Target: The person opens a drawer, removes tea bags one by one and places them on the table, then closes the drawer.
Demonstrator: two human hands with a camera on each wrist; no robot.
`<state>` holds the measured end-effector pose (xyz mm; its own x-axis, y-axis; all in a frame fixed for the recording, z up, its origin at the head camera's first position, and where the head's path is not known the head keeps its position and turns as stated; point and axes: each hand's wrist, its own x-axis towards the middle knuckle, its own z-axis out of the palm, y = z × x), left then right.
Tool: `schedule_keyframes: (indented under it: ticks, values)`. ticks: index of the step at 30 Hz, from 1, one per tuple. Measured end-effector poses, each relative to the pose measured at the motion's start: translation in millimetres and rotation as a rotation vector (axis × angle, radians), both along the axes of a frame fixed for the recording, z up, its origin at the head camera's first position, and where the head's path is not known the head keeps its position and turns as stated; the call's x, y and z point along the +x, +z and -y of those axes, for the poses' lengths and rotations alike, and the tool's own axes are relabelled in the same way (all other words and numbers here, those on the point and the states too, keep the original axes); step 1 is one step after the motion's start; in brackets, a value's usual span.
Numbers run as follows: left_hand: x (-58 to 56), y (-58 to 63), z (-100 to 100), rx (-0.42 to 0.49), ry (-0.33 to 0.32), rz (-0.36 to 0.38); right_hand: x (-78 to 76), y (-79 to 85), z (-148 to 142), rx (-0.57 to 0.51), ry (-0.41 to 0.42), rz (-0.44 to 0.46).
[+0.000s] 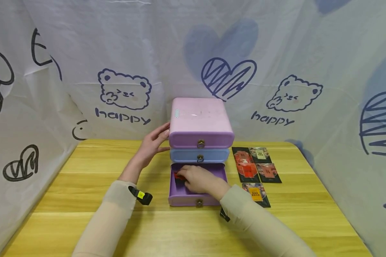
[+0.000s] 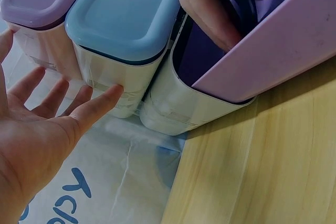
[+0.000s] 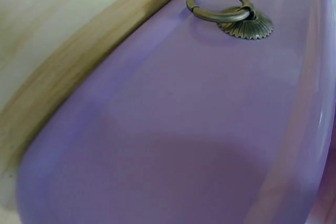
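A small drawer cabinet (image 1: 197, 116) stands on the table, pink on top with purple and blue drawer fronts. Its bottom drawer (image 1: 199, 200) is pulled out. Inside that drawer, my right hand (image 1: 197, 178) pinches a flat dark packet with red on it (image 1: 179, 176), near the left wall; the fingertips are partly hidden. My left hand (image 1: 152, 144) rests with spread fingers at the cabinet's left side, beside the upper drawers. The left wrist view shows the left palm (image 2: 39, 140) facing the cabinet's side. In the right wrist view, the drawer's purple front carries a brass ring pull (image 3: 231, 11).
Several flat packets lie on the table to the right of the cabinet, among them a red one (image 1: 247, 172) and a yellow-labelled one (image 1: 255, 194) nearer the front. A printed white curtain (image 1: 180, 64) hangs behind and on both sides of the wooden table (image 1: 67, 200).
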<state>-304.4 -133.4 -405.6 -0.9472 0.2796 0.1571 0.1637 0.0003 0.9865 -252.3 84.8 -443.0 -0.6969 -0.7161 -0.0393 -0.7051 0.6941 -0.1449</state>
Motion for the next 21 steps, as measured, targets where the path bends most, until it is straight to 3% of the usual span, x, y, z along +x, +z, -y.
schedule_keyframes:
  ticks: [10,21]
  values:
    - [-0.7,-1.0,-1.0,0.024,-0.004,0.006,3.6,1.3,-2.9,-0.062,0.016,-0.095]
    - [-0.6,-0.4,-1.5,0.013,0.000,0.004,9.8,6.2,-7.6,-0.074,-0.006,-0.108]
